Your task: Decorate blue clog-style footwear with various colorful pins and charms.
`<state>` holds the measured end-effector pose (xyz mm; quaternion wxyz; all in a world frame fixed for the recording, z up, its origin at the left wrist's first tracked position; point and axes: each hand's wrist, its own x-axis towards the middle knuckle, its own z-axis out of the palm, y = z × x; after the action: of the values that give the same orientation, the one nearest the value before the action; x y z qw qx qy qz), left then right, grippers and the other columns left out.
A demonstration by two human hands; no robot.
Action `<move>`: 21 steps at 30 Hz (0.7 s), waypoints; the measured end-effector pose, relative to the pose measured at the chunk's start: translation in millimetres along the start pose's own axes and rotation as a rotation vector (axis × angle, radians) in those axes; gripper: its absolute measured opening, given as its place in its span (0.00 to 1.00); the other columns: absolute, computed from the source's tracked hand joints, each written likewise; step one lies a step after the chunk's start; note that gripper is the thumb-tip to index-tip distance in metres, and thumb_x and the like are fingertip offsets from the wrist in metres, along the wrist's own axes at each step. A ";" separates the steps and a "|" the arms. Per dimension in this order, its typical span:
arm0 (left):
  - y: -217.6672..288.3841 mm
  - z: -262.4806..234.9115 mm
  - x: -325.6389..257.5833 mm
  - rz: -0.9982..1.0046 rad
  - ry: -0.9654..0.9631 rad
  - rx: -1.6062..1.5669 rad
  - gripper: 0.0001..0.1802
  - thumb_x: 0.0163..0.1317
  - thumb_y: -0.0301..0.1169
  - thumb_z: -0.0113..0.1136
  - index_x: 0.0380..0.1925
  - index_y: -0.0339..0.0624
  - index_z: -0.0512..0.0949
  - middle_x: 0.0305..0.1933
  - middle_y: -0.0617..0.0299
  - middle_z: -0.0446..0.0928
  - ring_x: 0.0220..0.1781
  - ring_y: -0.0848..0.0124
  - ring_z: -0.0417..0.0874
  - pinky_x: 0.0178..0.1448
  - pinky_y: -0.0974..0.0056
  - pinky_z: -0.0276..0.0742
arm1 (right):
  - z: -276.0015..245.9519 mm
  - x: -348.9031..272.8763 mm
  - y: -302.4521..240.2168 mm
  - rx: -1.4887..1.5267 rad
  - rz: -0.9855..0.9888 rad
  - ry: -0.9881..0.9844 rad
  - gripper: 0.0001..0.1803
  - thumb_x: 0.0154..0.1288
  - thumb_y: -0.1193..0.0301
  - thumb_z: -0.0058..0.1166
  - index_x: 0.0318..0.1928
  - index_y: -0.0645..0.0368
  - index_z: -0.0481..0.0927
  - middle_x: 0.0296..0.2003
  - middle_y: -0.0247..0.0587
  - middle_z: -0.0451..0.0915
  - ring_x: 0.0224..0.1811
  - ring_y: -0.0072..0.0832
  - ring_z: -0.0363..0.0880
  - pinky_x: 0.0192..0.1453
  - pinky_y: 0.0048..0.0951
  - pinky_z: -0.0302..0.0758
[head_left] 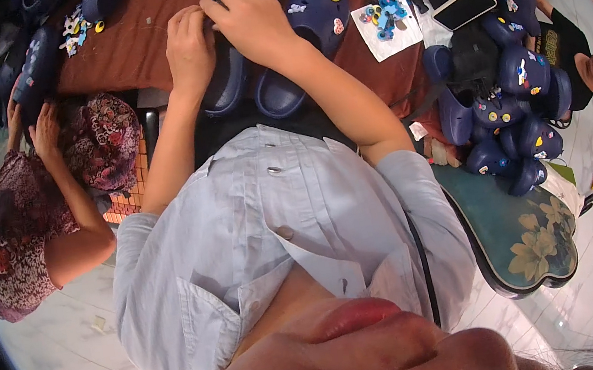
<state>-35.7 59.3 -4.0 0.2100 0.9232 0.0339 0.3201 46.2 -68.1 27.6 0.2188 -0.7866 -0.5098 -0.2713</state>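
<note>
- Left hand point(190, 49) lies palm-down on the left clog point(227, 82) of a dark blue pair, fingers curled over its upper; it presses on the shoe rather than closing around it.
- Right hand point(252, 15) sits over the top of the same clog, fingertips bent and pinched together at its front edge, touching the left hand's fingers. Whether something small is held between the fingertips cannot be told.
- The right clog point(310, 30) of the pair lies just beside it on the brown bench point(135, 41), toe away from the person, with small coloured charms on its upper.
- A white sheet point(388, 27) with blue and mixed-colour charms lies on the bench to the right of the pair.
- A phone point(464, 6), screen dark, rests further right on a heap of dark blue clogs point(507, 105), many with charms already on them.
- A green stool point(524, 237) with a yellow flower pattern stands below the heap, on the pale floor.
- More charms point(73, 27) lie at the bench's far left, near other dark clogs.
- Another person in a patterned dress point(15, 237) sits at left, one hand point(46, 132) raised to the bench edge.
- A further person in a black shirt point(564, 52) is at the far right.
</note>
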 end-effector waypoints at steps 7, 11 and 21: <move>-6.1 1.2 -1.7 -0.028 -0.032 -0.055 0.17 0.52 0.18 0.64 0.45 0.38 0.78 0.50 0.52 0.80 0.57 0.51 0.77 0.60 0.51 0.75 | -82.6 -57.3 36.6 0.120 0.325 0.167 0.14 0.59 0.71 0.64 0.47 0.58 0.83 0.42 0.42 0.84 0.45 0.41 0.80 0.53 0.43 0.71; -6.5 0.3 -3.3 -0.072 -0.060 -0.081 0.20 0.54 0.17 0.64 0.50 0.38 0.78 0.52 0.51 0.80 0.59 0.51 0.77 0.63 0.52 0.73 | -123.3 -113.6 76.0 0.059 0.746 0.147 0.11 0.63 0.75 0.61 0.46 0.61 0.85 0.39 0.44 0.85 0.44 0.42 0.80 0.53 0.39 0.75; -3.3 -5.5 -1.4 -0.064 -0.095 -0.078 0.23 0.58 0.18 0.62 0.55 0.43 0.78 0.54 0.51 0.79 0.60 0.52 0.77 0.64 0.52 0.72 | -135.2 -178.1 108.2 -0.085 0.873 -0.012 0.12 0.58 0.76 0.65 0.44 0.60 0.85 0.40 0.47 0.84 0.44 0.46 0.79 0.50 0.42 0.74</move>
<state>-40.0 64.0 -2.3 0.2571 0.9269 0.0410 0.2702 58.9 -315.4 6.9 0.2775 -0.9381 -0.1193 -0.1697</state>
